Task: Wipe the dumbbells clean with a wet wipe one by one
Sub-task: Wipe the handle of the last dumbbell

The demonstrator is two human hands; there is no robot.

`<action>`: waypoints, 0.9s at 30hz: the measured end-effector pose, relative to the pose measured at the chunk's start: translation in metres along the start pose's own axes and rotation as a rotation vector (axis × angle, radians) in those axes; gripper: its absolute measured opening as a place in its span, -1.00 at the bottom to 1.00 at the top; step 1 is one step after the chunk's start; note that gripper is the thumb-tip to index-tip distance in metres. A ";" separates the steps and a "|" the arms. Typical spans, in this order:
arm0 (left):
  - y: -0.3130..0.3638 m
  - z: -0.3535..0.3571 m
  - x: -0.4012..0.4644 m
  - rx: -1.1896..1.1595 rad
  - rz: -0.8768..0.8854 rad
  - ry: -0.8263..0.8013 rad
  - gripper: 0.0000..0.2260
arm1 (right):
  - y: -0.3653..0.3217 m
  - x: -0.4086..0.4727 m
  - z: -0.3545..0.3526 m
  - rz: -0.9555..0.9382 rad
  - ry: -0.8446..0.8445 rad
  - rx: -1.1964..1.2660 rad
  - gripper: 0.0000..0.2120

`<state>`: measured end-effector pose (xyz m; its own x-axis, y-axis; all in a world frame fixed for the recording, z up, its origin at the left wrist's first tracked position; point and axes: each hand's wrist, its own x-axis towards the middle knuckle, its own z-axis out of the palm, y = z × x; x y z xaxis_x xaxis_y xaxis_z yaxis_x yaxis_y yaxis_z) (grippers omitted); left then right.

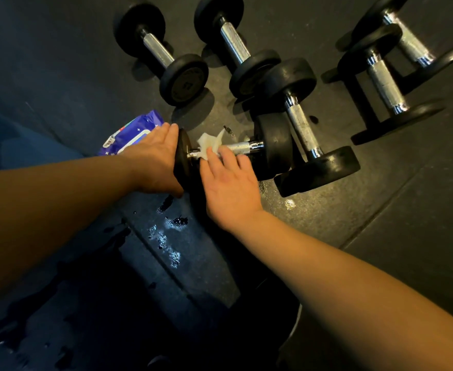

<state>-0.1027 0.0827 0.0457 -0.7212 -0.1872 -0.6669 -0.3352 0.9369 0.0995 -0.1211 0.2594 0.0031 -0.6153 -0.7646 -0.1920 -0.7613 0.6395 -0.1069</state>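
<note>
A blue and purple pack of wet wipes [131, 135] lies on the dark rubber floor [380, 210] just behind the left hand [155, 159]; whether its flap is open and what remains inside cannot be told, as the hand and forearm cover part of it. The left hand is flat, fingers together and extended, its palm pressed against the outer face of the near dumbbell [246, 149] at that dumbbell's left weight. This dumbbell lies sideways on the floor in front of the person, its chrome handle running left to right. The right hand [228, 180] lies over the handle, fingers curled loosely and pressing a crumpled white wet wipe [209, 144] against the bar near the left weight. The dumbbell's right weight touches a second dumbbell [300, 124], which lies angled away. Farther off, two more dumbbells [161, 52] [236, 44] lie side by side, and another pair [386, 84] [412, 44] lies close together at the upper right. The floor is made of large dark mats with visible seams, and wet patches [166, 236] glisten on it near the person, between the forearms. The room is dimly lit.
</note>
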 end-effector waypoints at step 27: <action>0.002 0.017 -0.027 0.054 0.054 0.073 0.22 | 0.004 -0.011 -0.012 -0.011 -0.113 -0.169 -0.42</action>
<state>-0.0740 0.0942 0.0513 -0.7802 -0.1550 -0.6060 -0.2630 0.9603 0.0929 -0.1200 0.2692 0.0162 -0.5875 -0.7513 -0.3007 -0.7970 0.6016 0.0539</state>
